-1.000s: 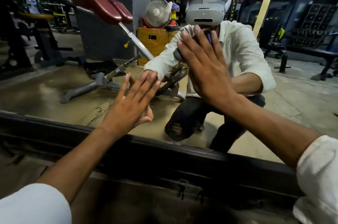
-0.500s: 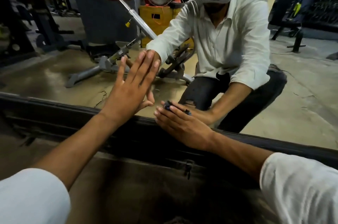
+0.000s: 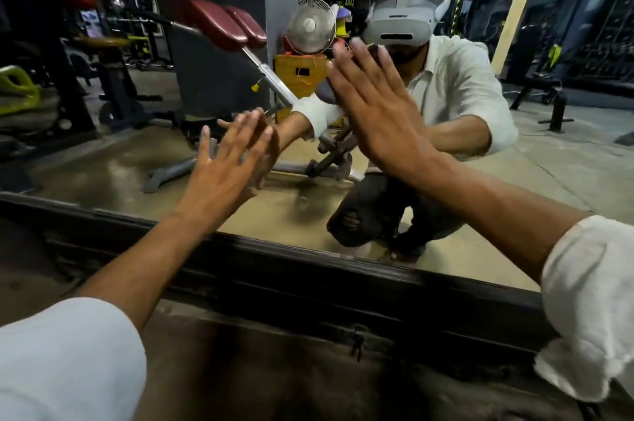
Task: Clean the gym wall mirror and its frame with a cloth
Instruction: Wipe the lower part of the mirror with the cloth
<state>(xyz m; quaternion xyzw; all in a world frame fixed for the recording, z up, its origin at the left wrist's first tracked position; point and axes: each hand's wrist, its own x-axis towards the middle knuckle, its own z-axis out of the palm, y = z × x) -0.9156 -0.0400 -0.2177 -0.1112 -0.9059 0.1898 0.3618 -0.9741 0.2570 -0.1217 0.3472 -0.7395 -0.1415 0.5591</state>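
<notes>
The wall mirror [image 3: 103,159] fills the upper view, and its dark frame [image 3: 274,269] runs along the bottom edge. My left hand [image 3: 223,170] lies flat on the glass low down, fingers straight and holding nothing. Higher and to the right, my right hand [image 3: 374,111] presses a dark cloth [image 3: 325,93] flat against the glass with straight fingers. Only an edge of the cloth shows past the hand. My crouching reflection faces me in the mirror.
Below the frame is a dusty dark base with a small metal latch [image 3: 358,340]. The glass reflects a gym bench with maroon pads [image 3: 223,22], a fan [image 3: 310,25], a yellow box [image 3: 298,73] and the concrete floor.
My right hand with the cloth swept down to the lower frame edge, then back up the glass to face height. My left hand stayed flat on the mirror.
</notes>
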